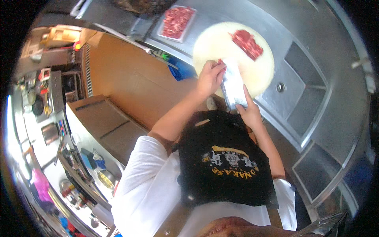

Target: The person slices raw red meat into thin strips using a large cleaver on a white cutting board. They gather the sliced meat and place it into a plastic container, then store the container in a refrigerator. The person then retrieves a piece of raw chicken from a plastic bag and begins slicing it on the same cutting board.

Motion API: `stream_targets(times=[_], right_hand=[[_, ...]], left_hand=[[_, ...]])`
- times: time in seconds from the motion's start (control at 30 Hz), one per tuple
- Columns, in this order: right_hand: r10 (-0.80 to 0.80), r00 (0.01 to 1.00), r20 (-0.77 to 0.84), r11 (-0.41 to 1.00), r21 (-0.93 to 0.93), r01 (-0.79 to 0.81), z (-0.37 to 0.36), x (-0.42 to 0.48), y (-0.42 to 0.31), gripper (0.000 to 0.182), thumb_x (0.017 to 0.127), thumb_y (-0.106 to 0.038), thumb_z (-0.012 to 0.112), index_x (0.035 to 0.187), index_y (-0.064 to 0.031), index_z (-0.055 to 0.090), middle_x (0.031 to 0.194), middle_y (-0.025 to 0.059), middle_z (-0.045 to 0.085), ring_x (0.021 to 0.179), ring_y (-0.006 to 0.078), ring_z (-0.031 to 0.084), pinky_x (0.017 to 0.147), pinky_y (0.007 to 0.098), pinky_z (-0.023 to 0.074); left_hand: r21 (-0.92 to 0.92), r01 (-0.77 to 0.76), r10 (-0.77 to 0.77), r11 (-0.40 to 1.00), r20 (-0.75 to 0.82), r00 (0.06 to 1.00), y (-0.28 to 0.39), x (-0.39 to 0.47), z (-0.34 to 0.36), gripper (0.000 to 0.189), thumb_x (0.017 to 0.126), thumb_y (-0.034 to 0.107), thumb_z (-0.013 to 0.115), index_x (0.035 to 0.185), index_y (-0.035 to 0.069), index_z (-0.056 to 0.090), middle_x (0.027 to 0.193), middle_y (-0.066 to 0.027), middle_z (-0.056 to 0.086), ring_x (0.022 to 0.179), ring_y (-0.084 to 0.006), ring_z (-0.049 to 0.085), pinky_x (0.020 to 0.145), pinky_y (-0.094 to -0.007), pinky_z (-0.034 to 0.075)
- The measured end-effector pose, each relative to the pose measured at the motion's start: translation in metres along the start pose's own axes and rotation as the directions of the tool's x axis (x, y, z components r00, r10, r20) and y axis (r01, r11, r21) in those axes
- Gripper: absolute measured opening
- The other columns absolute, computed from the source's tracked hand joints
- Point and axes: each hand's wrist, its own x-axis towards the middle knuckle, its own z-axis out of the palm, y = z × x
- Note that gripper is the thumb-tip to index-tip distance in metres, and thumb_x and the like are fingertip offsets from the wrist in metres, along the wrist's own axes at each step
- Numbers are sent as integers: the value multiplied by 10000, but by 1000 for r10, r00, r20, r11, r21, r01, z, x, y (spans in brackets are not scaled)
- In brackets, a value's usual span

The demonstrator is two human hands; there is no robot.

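Note:
My right hand (251, 112) grips a cleaver (234, 83) at its near end, and the handle is hidden in my fingers. The broad bright blade points away from me over the near part of a round white cutting board (205, 44). At the blade's far corner my left hand (209, 77) pinches a small scrap of red meat (222, 65), fingers against the blade's left side. Whether the scrap still sticks to the steel is too blurred to tell. A larger slab of raw red meat (247, 45) lies apart on the board's far right.
A white tray of cut raw meat (177, 23) stands left of the board on the stainless steel counter (296, 35). A sink drain hole (280, 87) is right of the board. Below the counter's left edge is a blue container (179, 68). Another counter with pans (37, 105) runs along the left.

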Motion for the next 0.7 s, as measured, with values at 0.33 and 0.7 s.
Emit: stream_targets(times=[0.33, 0.7], right_hand=[[-192, 979, -71, 981, -30, 190, -14, 47, -93, 853, 922, -145, 715, 1636, -276, 267, 1277, 281, 670, 1139, 418, 682, 941, 421, 527], [359, 912, -196, 908, 300, -293, -41, -25, 72, 586, 952, -81, 697, 1478, -53, 439, 990, 139, 693, 738, 225, 666, 662, 368, 538]], left_hand=[[244, 231, -103, 942, -445, 889, -182, 144, -149, 204, 942, 169, 648, 1089, 82, 758, 1094, -174, 726, 1027, -368, 678, 929, -434, 530], [116, 148, -146, 982, -30, 989, -111, 170, 33, 371, 873, 337, 744, 1084, 34, 766, 979, -197, 745, 968, -379, 711, 902, -461, 552]])
